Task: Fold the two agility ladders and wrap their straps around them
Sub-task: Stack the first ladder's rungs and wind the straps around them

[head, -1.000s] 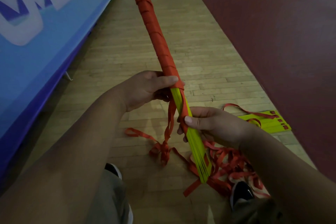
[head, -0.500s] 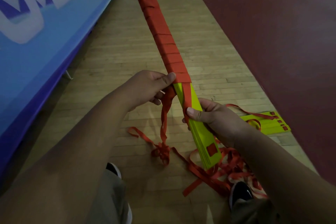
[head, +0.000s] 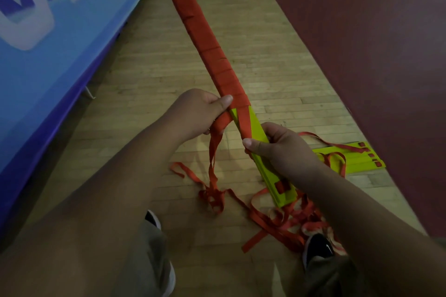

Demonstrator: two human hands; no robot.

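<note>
A folded stack of yellow-green ladder rungs point(head: 259, 129) points away from me, its far two thirds wound in red strap point(head: 207, 48). My left hand point(head: 198, 113) pinches the strap where the winding ends, thumb on top. My right hand point(head: 284, 149) grips the bare near part of the stack, thumb pressing a strap turn against it. Loose red strap point(head: 213, 152) hangs from my left hand to a tangled heap point(head: 277, 219) on the floor. The second ladder point(head: 347, 158), yellow-green rungs with red strap, lies flat on the floor at the right.
A blue banner board point(head: 48, 55) slants along the left. The wooden floor point(head: 149, 75) gives way to a dark red surface point(head: 362, 43) on the right. My two black shoes point(head: 318, 246) stand near the strap heap at the bottom.
The bundle has turned about its length, so its flat wrapped face now shows. My left hand has carried the strap round to the bundle's left edge; the right hand holds on.
</note>
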